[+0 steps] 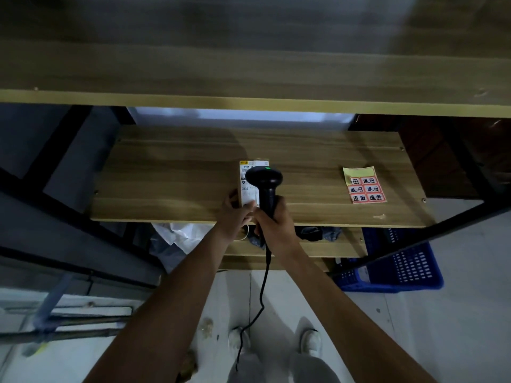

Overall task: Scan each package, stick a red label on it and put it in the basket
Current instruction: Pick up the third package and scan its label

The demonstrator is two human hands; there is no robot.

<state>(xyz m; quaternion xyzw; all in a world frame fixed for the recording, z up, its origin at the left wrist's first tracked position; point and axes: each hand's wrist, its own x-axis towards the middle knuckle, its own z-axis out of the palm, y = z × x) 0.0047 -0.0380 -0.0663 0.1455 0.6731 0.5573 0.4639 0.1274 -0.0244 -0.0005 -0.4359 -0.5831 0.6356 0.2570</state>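
A small package (248,186) with a white shipping label lies on the middle wooden shelf (171,175). My left hand (235,214) holds its near end at the shelf's front edge, fingers on the label. My right hand (272,221) grips the handle of a black barcode scanner (264,182), whose head hangs over the package with a green light on top. Its cable drops to the floor. A yellow sheet of red labels (364,186) lies on the shelf to the right. The blue basket (401,268) stands on the floor at the lower right.
An upper shelf board (249,78) overhangs the work shelf. Black frame bars (431,230) run along both sides. On a lower shelf lie white and grey bags (182,236). Wooden poles (69,327) lie on the floor at left. My shoes (311,341) show below.
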